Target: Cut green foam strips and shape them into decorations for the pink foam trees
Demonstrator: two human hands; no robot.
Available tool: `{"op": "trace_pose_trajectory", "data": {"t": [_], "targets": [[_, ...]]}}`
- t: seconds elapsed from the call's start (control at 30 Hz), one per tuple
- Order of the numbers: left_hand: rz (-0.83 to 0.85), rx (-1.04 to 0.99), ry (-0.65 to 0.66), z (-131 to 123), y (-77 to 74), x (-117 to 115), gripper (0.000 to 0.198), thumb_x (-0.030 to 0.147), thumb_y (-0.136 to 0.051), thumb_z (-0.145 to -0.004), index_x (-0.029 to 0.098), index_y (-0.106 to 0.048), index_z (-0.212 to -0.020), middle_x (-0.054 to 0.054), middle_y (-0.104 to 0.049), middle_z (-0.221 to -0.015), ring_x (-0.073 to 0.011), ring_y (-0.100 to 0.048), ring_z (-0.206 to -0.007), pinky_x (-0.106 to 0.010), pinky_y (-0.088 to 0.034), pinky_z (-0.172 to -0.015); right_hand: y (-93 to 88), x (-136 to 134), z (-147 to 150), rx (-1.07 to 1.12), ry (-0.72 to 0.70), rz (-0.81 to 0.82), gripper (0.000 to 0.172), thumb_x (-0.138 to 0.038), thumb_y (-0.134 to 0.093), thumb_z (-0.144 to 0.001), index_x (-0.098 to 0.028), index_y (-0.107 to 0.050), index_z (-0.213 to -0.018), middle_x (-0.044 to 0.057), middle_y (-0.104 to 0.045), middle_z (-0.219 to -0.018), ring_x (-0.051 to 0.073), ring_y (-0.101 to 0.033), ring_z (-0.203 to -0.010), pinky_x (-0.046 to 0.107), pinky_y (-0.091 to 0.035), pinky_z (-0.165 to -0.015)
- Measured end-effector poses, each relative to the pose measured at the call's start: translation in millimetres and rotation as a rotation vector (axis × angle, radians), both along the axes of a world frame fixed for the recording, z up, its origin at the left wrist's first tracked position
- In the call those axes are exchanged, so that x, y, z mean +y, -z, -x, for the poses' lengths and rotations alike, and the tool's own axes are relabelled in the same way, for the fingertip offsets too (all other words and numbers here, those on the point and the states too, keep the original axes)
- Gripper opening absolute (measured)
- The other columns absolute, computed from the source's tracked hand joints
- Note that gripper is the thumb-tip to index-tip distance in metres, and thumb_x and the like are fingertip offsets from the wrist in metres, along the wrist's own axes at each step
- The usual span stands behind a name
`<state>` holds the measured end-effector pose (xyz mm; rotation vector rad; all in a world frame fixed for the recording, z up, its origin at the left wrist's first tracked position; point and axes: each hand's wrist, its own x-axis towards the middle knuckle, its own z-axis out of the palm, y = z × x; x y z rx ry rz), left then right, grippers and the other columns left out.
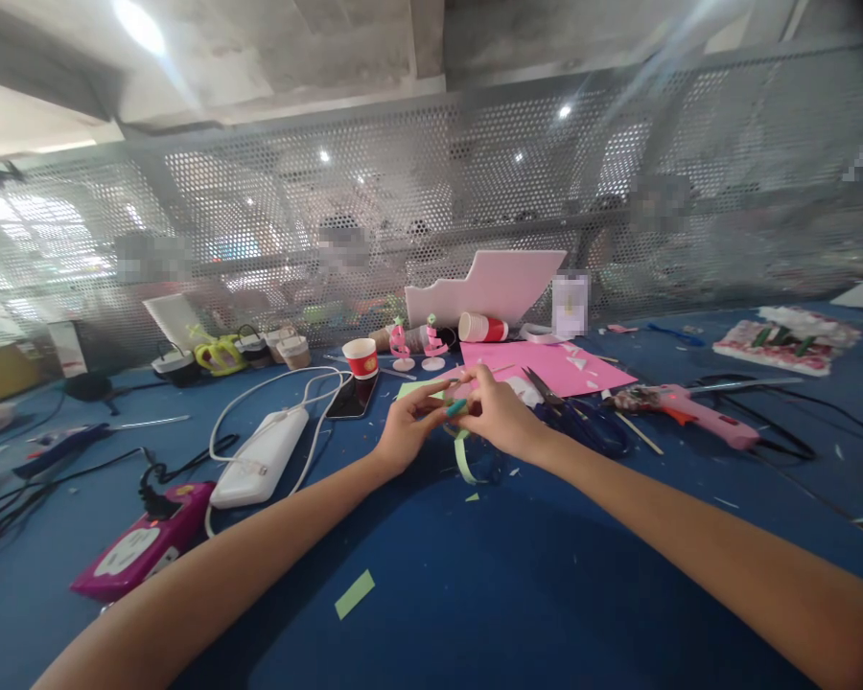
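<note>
My left hand (pixel 408 424) and my right hand (pixel 501 416) meet above the middle of the table, with their fingers pinched together. Between the fingertips is a small teal piece (pixel 456 407), partly covered, whose kind I cannot make out. Just below the fingers a curled light green paper strip (pixel 463 460) shows; whether it joins the teal piece is unclear. Pale green paper (pixel 411 388) lies behind my left hand. Scissors with dark blue handles (pixel 586 422) lie right beside my right hand, partly behind the forearm.
Pink sheet (pixel 547 369), pink glue gun (pixel 711 418) and a foam block (pixel 777 350) lie right. Left are a white power bank (pixel 263 458), phone (pixel 352 398), red paper cup (pixel 361 358) and purple power strip (pixel 151 541). Two small pink figures (pixel 401 347) stand behind. A green scrap (pixel 355 594) lies in front.
</note>
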<state>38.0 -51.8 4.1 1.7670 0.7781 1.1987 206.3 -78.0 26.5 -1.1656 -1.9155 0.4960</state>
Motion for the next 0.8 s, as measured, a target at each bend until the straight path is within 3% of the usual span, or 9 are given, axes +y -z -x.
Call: {"op": "trace_pose_trajectory", "data": {"t": [0.23,0.5,0.8], "targets": [[-0.009,-0.044,-0.115,1.7,0.3,4.0,0.04,0.032,-0.074,-0.065,0.015,-0.067,-0.1,-0.004,-0.069,-0.078,-0.0153,-0.065,-0.072,-0.029,-0.052,-0.069,1.7,4.0,-1.3,0.118,-0.014,0.051,0.04,-0.015,-0.069,-0.067,-0.019,-0.04,-0.095,-0.001,-0.064,-0.066,0.018,-0.064,-0.067,0.028,-0.046,-0.062],[-0.015,-0.078,-0.144,0.9,0.8,4.4,0.031,0.032,-0.074,-0.064,0.016,-0.07,-0.09,-0.006,-0.07,-0.088,-0.0159,-0.063,-0.076,-0.029,-0.051,-0.07,6.5,10.6,-2.8,0.23,-0.041,0.143,0.031,-0.013,-0.066,-0.07,-0.02,-0.042,-0.088,0.0,-0.066,-0.068,0.018,-0.066,-0.068,0.03,-0.05,-0.064],[-0.17,-0.085,-0.111,3.0,-3.4,0.0,0.026,0.04,-0.06,-0.079,0.019,-0.075,-0.079,-0.01,-0.062,-0.102,-0.021,-0.056,-0.101,-0.032,-0.046,-0.088,3.8,7.4,-1.4,0.186,0.093,-0.057,0.027,-0.011,-0.065,-0.069,-0.02,-0.044,-0.085,0.004,-0.069,-0.075,0.019,-0.067,-0.072,0.03,-0.05,-0.065]]}}
